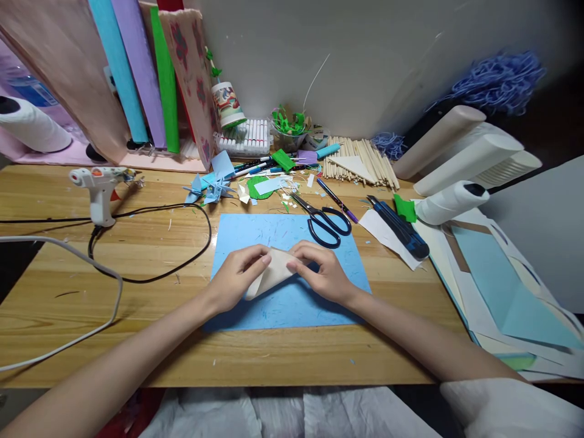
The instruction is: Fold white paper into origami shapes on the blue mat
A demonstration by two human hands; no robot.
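Over blue sheet point(292, 313) | left hand point(236, 274), right hand point(323, 274): grip pinching cream paper point(274, 272) | behind: tub point(286, 141) holds green scraps point(287, 121)

On the desk point(150, 347), a glue gun point(102, 202) is standing at the left, a black cord point(137, 281) looping beside it. A cup point(228, 104) is tilting above a marker case point(249, 137), and folded blue papers point(215, 190) are lying in front. Scissors point(318, 214) are resting near a purple pen point(336, 199), while a knife point(396, 227) is lying partly over white paper point(384, 239). Sticks point(385, 164) are lying piled near the wall point(365, 73), and blue yarn point(499, 82) is bunching at the upper right.
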